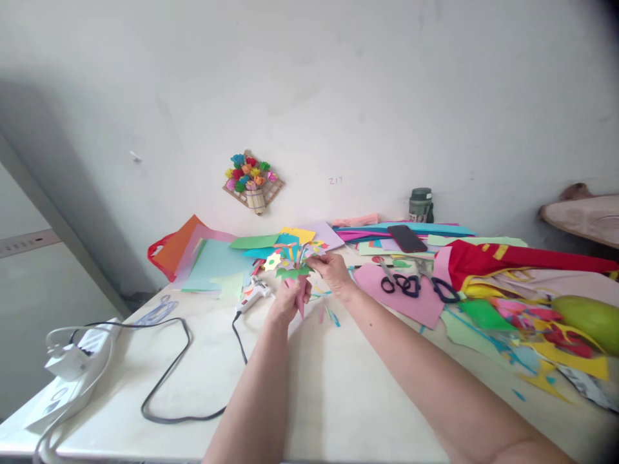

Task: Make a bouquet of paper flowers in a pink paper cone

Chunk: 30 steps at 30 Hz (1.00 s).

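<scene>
My left hand (287,301) is wrapped round a pink paper cone (301,298), its point downward. Out of the cone's top rises a bunch of paper flowers (290,258) in white, yellow, orange and lilac, with green paper leaves (294,273) around the rim. My right hand (333,270) pinches the right side of the bunch, at a lilac paper flower (315,251); its fingertips are partly hidden among the petals. To the left of the cone a white glue gun (255,294) lies on the table.
A power strip (72,374) and black cord (167,374) occupy the table's left. Coloured paper sheets (213,261) lie along the back. Right are scissors (411,285) on pink paper, a phone (407,238), a green bottle (421,205) and paper scraps (546,374). A flower ornament (255,201) hangs on the wall.
</scene>
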Each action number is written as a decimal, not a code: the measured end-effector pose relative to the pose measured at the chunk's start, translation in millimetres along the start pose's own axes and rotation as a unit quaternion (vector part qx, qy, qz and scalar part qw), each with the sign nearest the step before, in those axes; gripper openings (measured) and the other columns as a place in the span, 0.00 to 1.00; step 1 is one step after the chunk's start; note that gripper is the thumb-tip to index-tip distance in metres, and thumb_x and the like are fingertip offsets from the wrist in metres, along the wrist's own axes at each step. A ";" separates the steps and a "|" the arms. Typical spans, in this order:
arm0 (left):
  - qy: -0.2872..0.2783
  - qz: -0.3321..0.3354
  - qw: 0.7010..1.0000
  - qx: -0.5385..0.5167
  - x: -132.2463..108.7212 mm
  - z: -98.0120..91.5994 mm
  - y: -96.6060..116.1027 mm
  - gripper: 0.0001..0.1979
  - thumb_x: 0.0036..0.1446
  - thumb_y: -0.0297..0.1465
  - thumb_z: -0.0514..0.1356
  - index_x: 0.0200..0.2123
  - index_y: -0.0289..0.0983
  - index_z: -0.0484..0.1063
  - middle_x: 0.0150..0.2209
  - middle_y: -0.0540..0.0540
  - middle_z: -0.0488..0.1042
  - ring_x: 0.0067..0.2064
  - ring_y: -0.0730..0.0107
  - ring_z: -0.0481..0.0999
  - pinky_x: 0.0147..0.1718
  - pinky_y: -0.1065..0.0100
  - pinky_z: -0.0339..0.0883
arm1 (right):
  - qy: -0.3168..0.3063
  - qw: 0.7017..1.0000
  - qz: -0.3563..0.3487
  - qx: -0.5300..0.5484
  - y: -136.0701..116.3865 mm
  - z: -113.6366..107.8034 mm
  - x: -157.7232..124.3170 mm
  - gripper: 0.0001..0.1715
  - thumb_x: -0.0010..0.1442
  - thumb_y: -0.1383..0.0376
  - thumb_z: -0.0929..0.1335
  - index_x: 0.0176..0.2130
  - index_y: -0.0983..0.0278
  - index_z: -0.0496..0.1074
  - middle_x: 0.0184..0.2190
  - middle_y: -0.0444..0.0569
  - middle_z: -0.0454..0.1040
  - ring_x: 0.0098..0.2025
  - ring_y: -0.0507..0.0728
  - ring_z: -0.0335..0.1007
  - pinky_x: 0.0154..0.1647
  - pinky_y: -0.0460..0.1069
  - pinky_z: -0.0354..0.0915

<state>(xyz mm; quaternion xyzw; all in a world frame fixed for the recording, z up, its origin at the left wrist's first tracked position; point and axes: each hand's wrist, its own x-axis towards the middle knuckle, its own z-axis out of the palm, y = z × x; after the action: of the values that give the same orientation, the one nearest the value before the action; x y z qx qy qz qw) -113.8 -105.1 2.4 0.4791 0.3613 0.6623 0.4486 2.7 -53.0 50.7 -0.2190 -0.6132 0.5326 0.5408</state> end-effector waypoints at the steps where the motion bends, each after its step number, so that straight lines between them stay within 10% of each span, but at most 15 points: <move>1: 0.010 0.005 1.000 0.015 0.3 1.0 0.7 0.30 0.30 0.54 0.68 0.24 0.33 0.68 0.18 0.50 0.67 0.16 0.80 0.60 0.16 0.73 0.49 | 0.013 0.999 -0.017 -0.045 1.5 -1.6 -0.3 0.18 0.45 0.55 0.70 0.16 0.64 0.68 0.14 0.41 0.64 0.21 0.50 0.60 0.26 0.46 0.57; 10: 0.058 0.053 0.996 0.030 3.4 0.0 1.2 0.25 0.33 0.48 0.68 0.26 0.34 0.68 0.19 0.51 0.67 0.19 0.78 0.62 0.19 0.72 0.53 | 0.064 0.820 -0.368 -0.433 14.3 -21.7 -5.7 0.17 0.63 0.62 0.60 0.33 0.65 0.76 0.27 0.51 0.76 0.31 0.54 0.70 0.33 0.46 0.58; 30: 0.016 -0.026 0.999 0.012 -1.8 3.6 1.3 0.31 0.35 0.53 0.67 0.33 0.33 0.68 0.19 0.51 0.67 0.17 0.79 0.62 0.17 0.73 0.53 | 0.048 0.677 -0.457 -0.575 17.6 -30.2 -0.3 0.15 0.63 0.68 0.61 0.42 0.61 0.76 0.23 0.48 0.70 0.28 0.53 0.62 0.28 0.50 0.50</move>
<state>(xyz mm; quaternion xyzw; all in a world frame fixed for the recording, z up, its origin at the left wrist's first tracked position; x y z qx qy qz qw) -110.4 -107.1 4.0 0.4642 0.3884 0.6534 0.4547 24.5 -34.8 30.3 -0.2048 -0.7953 -0.2494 0.5132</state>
